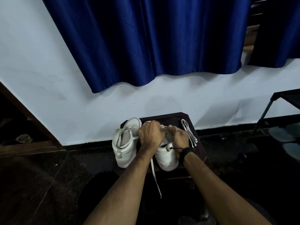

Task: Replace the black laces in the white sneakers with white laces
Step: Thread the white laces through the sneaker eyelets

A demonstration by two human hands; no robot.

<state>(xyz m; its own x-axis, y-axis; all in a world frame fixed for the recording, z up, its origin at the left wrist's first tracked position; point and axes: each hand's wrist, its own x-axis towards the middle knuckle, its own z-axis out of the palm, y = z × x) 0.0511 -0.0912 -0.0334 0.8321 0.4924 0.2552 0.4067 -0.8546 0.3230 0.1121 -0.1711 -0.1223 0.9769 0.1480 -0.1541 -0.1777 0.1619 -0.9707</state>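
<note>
Two white sneakers sit side by side on a small dark stool (199,153) against the wall, toes pointing to 12 o'clock, heels toward the person. The left hand (150,134) is curled over the tongue area of the right sneaker (165,158), and the right hand (179,137) pinches at the same spot from 3 o'clock; both seem to hold a white lace (155,177), whose free end trails off toward 6 o'clock along the shoe's long axis. What exactly the fingertips grip is hidden. The left sneaker (125,143), at 9 o'clock of the hands, already carries white lacing. A spare bundled white lace (189,132) lies at 3 o'clock, just beside the right hand, the nearer one to reach it.
</note>
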